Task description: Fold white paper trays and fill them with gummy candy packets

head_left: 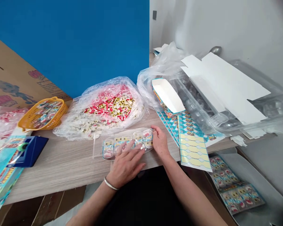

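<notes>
A clear plastic blister tray [113, 145] with several candy-filled cells lies near the front edge of the wooden table [61, 163]. My left hand [126, 163] lies flat on top of it with fingers stretched out, pressing on the middle cells. My right hand [159, 141] grips the tray's right end, fingers curled over the last cell. A metal bangle sits on my left wrist. Right of my hands lies a sheet of blue-and-yellow stickers [193, 147].
An open plastic bag of red, white and yellow candies [106, 110] lies behind the tray. A yellow basket [43, 114] of candies and a blue tape dispenser [29, 150] stand left. Folded cartons [167, 95] and clear trays [226, 103] are right. Filled packs [235, 191] lie lower right.
</notes>
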A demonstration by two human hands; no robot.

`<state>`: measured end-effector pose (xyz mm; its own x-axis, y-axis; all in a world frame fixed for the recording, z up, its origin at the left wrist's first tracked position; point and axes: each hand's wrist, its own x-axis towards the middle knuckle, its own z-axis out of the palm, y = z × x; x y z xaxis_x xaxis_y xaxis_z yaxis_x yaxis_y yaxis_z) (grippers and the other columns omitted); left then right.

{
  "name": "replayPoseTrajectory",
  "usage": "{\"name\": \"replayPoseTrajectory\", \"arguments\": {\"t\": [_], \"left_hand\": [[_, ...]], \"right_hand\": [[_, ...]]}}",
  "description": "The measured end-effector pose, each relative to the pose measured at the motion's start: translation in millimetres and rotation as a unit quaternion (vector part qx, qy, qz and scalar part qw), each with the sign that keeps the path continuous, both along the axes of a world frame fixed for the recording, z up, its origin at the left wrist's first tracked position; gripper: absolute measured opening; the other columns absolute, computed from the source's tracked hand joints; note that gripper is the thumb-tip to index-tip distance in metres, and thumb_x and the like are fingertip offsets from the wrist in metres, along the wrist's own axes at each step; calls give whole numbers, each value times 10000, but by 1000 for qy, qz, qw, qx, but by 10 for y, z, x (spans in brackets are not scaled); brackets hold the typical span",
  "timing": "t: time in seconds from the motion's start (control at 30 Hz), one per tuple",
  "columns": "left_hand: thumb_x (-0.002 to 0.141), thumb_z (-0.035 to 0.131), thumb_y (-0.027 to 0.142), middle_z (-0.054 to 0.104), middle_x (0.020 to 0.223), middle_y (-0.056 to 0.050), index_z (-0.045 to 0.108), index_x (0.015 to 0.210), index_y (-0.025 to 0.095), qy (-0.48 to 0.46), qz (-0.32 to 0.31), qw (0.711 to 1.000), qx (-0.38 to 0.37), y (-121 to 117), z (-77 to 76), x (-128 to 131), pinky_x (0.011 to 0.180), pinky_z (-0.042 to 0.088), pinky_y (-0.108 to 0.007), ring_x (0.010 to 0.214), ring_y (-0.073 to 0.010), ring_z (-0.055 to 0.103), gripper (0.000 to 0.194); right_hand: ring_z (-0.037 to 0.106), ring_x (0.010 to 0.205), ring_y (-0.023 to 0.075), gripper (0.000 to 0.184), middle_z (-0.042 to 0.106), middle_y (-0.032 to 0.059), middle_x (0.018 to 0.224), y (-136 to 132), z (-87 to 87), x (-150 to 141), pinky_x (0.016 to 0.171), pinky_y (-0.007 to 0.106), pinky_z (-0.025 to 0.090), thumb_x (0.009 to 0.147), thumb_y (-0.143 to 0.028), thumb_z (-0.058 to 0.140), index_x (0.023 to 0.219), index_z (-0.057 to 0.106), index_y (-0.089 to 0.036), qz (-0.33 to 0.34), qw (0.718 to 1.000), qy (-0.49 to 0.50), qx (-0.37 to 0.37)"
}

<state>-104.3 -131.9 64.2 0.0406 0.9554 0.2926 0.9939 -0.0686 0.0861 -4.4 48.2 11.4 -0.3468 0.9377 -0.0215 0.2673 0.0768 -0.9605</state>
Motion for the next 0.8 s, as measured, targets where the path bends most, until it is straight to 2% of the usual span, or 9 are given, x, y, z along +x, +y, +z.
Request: {"name": "replayPoseTrajectory", "arguments": {"t": [0.13, 0.23, 0.37, 0.53, 0.63, 0.8], "left_hand": [[968, 549, 551, 511, 1523, -20, 516, 1439, 286, 13, -7, 999, -52, 242, -50, 30, 1212, 238, -606, 1500, -349, 295, 541], [969, 555, 533, 478, 1549, -30, 484, 1465, 284, 23, -10, 997, -72, 285, -95, 23, 1215, 243, -612, 1505, -343, 288, 559], [998, 522, 487, 449, 1569, -59, 419, 1513, 247, 28, -36, 996, -78, 267, -103, 23, 1259, 163, -581, 1511, -294, 292, 578], [995, 537, 451, 455, 1563, -77, 395, 1520, 252, 6, -66, 993, -99, 288, -79, -45, 1253, 48, -638, 1511, -280, 298, 579], [999, 536, 379, 441, 1573, -72, 391, 1519, 252, -12, -72, 991, -112, 303, -59, -85, 1248, 70, -647, 1520, -275, 278, 554], [996, 538, 294, 440, 1569, -106, 394, 1520, 222, -8, -89, 992, -95, 295, -55, -113, 1249, 173, -611, 1507, -278, 309, 548]], "right_hand": [[680, 1026, 261, 425, 749, 121, 1103, 8, 12, 6, 957, 401, 502, 875, -289, 381, 1103, 712, -151, 11, 1000, -6, 10], [670, 1051, 269, 427, 743, 132, 1115, -5, 25, 16, 967, 416, 496, 902, -313, 378, 1123, 702, -145, 26, 999, -10, 33], [651, 1089, 280, 414, 726, 140, 1154, -22, 30, 28, 982, 433, 482, 934, -382, 424, 1157, 684, -149, 48, 997, -8, 57], [655, 1039, 285, 437, 732, 128, 1099, -1, 57, 36, 950, 431, 493, 876, -496, 567, 1130, 682, -160, 56, 998, -2, 25], [657, 1006, 282, 441, 730, 121, 1086, 15, 79, 33, 937, 424, 494, 816, -486, 633, 1105, 689, -158, 57, 998, -7, 20], [655, 1016, 279, 395, 732, 116, 1085, 30, 55, 12, 945, 423, 489, 816, -444, 637, 1098, 687, -171, 56, 997, -30, 33]]}}
